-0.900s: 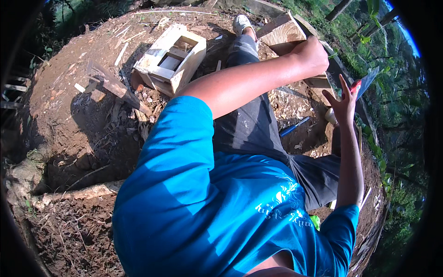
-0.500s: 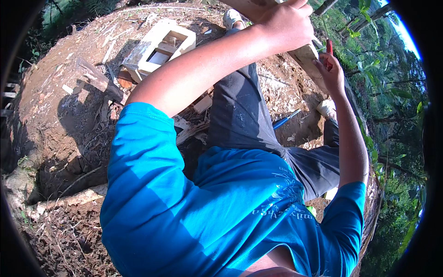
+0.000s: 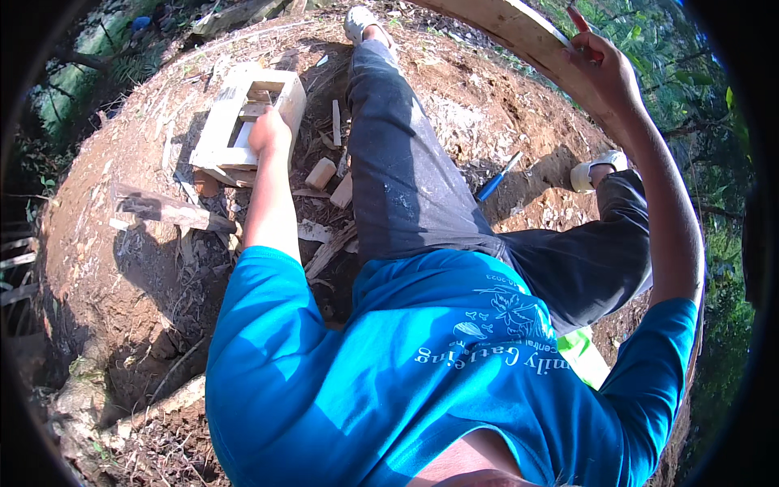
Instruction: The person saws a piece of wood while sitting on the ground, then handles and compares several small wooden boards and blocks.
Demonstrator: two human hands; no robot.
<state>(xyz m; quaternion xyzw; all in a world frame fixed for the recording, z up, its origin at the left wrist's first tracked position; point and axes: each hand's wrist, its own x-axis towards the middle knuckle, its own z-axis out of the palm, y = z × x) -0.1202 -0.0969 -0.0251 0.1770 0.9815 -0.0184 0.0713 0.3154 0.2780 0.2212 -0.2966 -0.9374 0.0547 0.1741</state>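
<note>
My left hand [image 3: 270, 132] reaches down over a pale wooden box frame [image 3: 217, 130] with openings, on the dirt at the left. Its fingers are curled at the opening beside a short crosspiece; what they grip is hidden. Up at the right, my right hand [image 3: 607, 75] is closed at the edge of a long wooden plank [image 3: 519, 47], which slants from the top edge down toward my forearm. A slim red object [image 3: 578, 19] sticks up from the same hand; its kind is unclear.
A blue-handled chisel-like tool [image 3: 497, 178] lies between my legs. Wood offcuts [image 3: 321, 173] lie beside my left leg. A rough board [image 3: 174, 213] lies left of my arm. Bright green-yellow material [image 3: 583, 357] shows by my right thigh. Plants border the right.
My left hand has left the plank and moved down and left to the box frame. The plank and my right hand have shifted up and right.
</note>
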